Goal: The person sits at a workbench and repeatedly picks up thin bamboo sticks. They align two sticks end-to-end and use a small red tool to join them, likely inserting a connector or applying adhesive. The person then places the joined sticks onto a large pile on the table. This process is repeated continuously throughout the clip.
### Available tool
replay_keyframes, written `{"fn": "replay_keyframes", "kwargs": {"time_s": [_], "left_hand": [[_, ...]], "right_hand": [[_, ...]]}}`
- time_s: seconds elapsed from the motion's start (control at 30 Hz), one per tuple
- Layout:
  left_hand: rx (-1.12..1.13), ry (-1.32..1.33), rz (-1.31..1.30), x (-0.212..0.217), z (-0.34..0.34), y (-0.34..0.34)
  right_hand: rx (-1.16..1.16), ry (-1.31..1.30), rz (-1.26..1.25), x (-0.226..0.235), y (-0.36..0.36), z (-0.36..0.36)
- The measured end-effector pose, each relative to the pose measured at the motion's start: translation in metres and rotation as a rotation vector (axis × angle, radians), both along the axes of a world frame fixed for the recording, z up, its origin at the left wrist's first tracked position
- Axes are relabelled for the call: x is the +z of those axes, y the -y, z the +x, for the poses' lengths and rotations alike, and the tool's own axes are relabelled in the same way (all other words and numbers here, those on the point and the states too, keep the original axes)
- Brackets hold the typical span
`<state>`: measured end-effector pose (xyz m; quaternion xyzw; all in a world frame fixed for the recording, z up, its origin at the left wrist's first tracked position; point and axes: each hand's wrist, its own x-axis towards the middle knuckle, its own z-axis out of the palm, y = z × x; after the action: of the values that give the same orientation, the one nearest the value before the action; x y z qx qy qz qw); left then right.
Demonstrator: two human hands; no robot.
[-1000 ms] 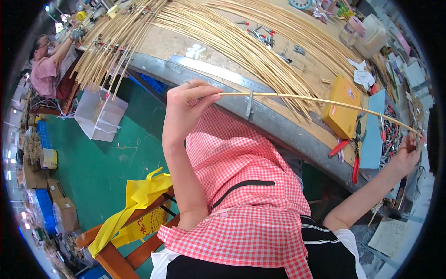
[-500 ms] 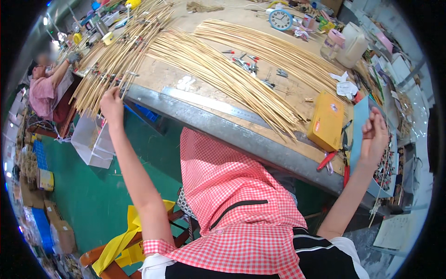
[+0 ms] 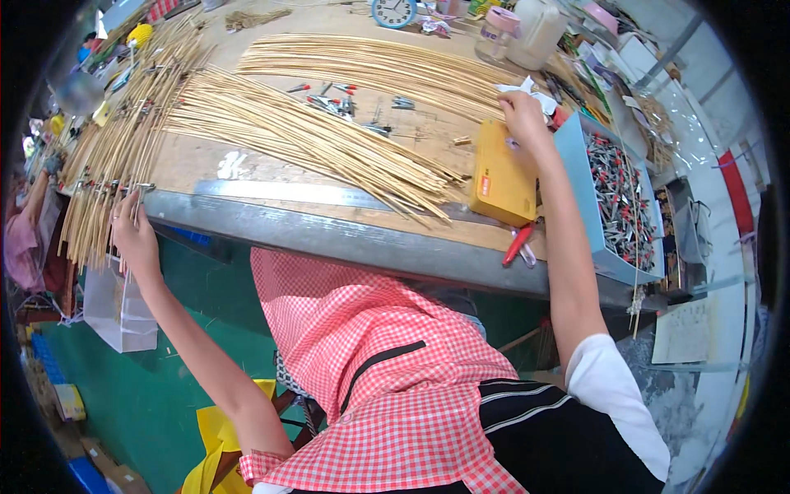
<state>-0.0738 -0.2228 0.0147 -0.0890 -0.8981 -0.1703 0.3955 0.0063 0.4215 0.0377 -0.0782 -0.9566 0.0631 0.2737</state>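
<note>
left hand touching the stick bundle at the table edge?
Touching. Head view: left hand has its fingertips on the ends of the clipped stick bundle overhanging the table edge; no gap shows.

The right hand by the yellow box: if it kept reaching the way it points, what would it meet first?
Most likely the crumpled white paper just past the right hand; its fingertips seem nearly on it already, though depth is unclear.

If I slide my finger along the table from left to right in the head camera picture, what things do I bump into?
Left hand at the clipped bamboo sticks → fanned pile of loose sticks → yellow box → right hand → blue tray of small metal clips.
</note>
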Motion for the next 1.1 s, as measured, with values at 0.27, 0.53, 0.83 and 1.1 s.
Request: {"fn": "replay_keyframes", "kwargs": {"time_s": [0.27,0.53,0.83,1.1], "left_hand": [[-0.332,0.109,0.284,0.007,0.084,-0.115],[-0.508,0.221,0.244,0.008,0.113,-0.174],[-0.599,0.207,0.197,0.031,0.136,-0.189],[-0.853,0.359,1.050,0.031,0.147,-0.228]], "right_hand": [[-0.060,0.305,0.096,-0.032,-0.043,-0.046],[-0.147,-0.015,0.188,-0.013,-0.028,-0.018],[-0.162,-0.167,0.100,0.066,0.048,0.081],[0.133,-0.130,-0.949,0.056,0.158,0.149]]}}
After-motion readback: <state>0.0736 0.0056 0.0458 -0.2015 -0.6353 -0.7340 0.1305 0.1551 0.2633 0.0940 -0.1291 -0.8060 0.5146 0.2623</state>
